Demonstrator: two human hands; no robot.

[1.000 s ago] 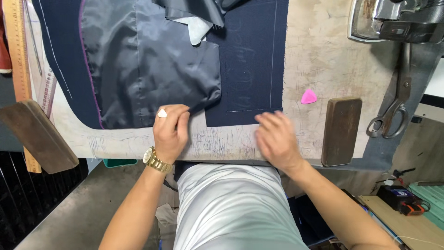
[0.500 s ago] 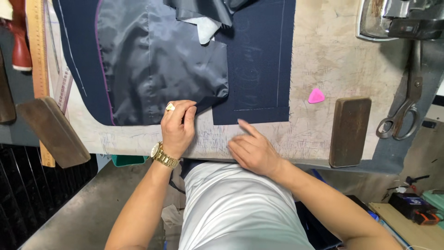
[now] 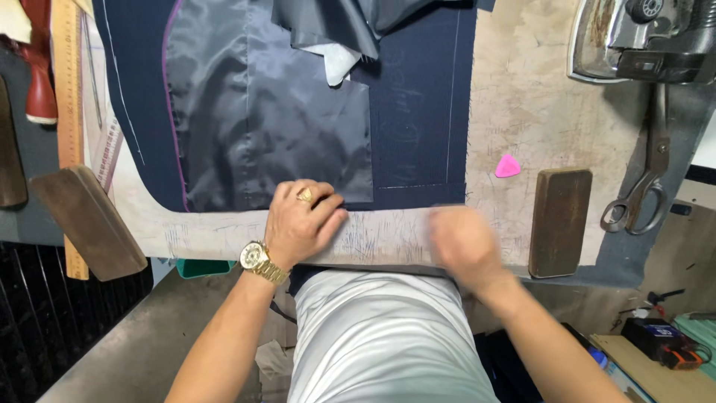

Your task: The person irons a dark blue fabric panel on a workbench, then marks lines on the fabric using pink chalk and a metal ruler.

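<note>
A wooden block (image 3: 88,221) lies left of the navy fabric panel (image 3: 418,104) spread on the worktable (image 3: 522,112), where the left hand (image 3: 302,222) presses flat on the grey lining (image 3: 268,112) hem, seemingly pinning it. Right of the panel's lower edge, the right hand (image 3: 461,242) is blurred, its grip impossible to tell; beyond lie pink chalk (image 3: 508,166), a second block (image 3: 559,222) and shears (image 3: 643,175)

a worn beige padded work table (image 3: 537,112), scuffed with chalk strokes along its near edge, carries everything. spread flat on it is a navy cloth panel (image 3: 425,112) with a grey lining piece (image 3: 261,119) lying over it. beside the cloth sits a pink tailor's chalk (image 3: 508,166), then a dark wooden block (image 3: 559,222). a second wooden block (image 3: 88,222) overhangs the left edge, near a wooden ruler (image 3: 68,97).
</note>
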